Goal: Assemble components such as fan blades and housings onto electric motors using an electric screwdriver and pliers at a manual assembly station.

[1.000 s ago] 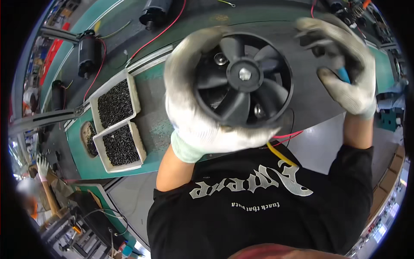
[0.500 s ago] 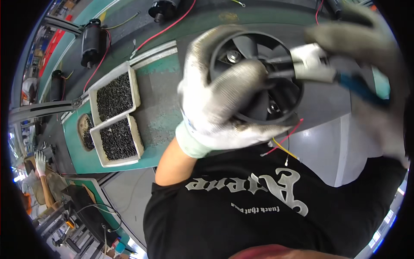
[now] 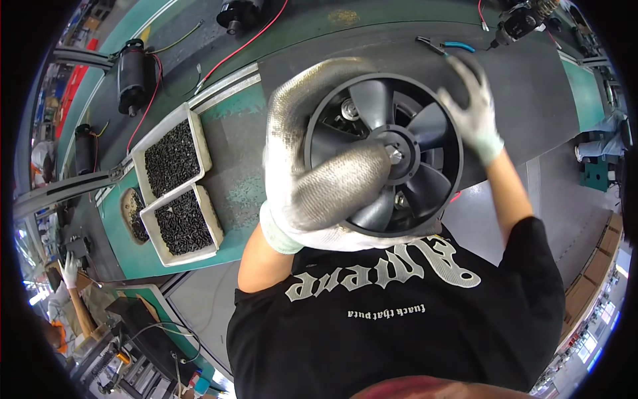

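Observation:
A black round fan [image 3: 428, 189] with several blades inside a ring housing is held up in front of my chest. My left hand [image 3: 319, 193], in a white and grey coated glove, is closed round its left and lower rim, with the thumb pressed by the metal hub centre. To the right of the fan, my gloved right hand [image 3: 475, 116] has its fingers spread and holds nothing. Just beyond those fingertips, pliers [image 3: 458, 46] with blue handles lie on the dark mat.
Two white bins [image 3: 207, 156] of small black parts stand at the left, beside a round dish [image 3: 126, 209]. Black motors [image 3: 131, 78] with wires line the far side. A power drill [image 3: 522, 25] sits at the far right. Another person's gloved hand [image 3: 69, 269] shows far left.
My right hand has let go of the pliers, which now lie on the mat. The fan has come slightly lower and its face shows more fully, still in my left hand.

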Action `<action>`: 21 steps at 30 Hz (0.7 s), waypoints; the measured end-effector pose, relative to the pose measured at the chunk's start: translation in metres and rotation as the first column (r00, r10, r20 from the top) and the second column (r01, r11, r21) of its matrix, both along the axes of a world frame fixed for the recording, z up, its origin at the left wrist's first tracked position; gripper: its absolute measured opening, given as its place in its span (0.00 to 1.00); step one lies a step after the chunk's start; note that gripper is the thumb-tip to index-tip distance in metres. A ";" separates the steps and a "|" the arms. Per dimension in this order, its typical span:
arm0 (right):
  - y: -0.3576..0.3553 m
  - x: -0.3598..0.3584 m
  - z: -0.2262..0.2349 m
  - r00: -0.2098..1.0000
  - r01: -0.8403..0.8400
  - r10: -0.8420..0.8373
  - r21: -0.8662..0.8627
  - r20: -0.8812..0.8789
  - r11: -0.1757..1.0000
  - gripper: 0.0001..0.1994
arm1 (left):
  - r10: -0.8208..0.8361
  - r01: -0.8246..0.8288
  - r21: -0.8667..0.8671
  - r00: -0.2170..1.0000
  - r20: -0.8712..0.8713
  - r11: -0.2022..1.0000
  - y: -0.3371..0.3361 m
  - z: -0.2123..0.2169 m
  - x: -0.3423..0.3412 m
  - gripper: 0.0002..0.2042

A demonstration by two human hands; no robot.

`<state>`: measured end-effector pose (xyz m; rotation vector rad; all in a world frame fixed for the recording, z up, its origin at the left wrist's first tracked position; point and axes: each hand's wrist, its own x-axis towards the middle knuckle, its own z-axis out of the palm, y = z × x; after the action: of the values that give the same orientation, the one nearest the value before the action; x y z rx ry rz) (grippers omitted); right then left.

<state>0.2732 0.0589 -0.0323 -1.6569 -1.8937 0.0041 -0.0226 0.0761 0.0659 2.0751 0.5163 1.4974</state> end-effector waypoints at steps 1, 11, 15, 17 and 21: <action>-0.018 -0.025 0.016 0.981 -0.093 0.078 -0.075 -0.179 0.993 0.33 | -0.002 0.002 -0.009 1.000 -0.005 1.000 0.001 0.000 0.003 0.23; 0.034 -0.109 -0.038 0.140 -0.135 0.264 0.246 -0.954 0.960 0.28 | 0.276 -0.267 0.073 0.908 -0.313 0.961 -0.011 0.017 0.021 0.39; 0.136 -0.048 0.052 0.495 -0.179 -0.118 -0.233 -0.861 0.956 0.26 | 0.162 -0.237 -0.151 0.906 -0.391 0.960 -0.070 -0.032 -0.054 0.27; 0.203 0.010 0.079 0.975 -0.083 0.147 -0.336 0.168 0.938 0.23 | 0.225 -0.324 -0.253 0.908 -0.353 0.912 -0.086 -0.052 -0.063 0.19; 0.383 0.173 0.005 0.809 0.056 0.107 -0.257 0.578 0.965 0.19 | 0.160 -0.227 -0.233 0.949 -0.271 0.946 -0.105 -0.071 -0.099 0.13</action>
<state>0.4463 0.4421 -0.0269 -1.9701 -2.4655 -0.2964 -0.1212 -0.0285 -0.0047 2.0551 0.9883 1.1968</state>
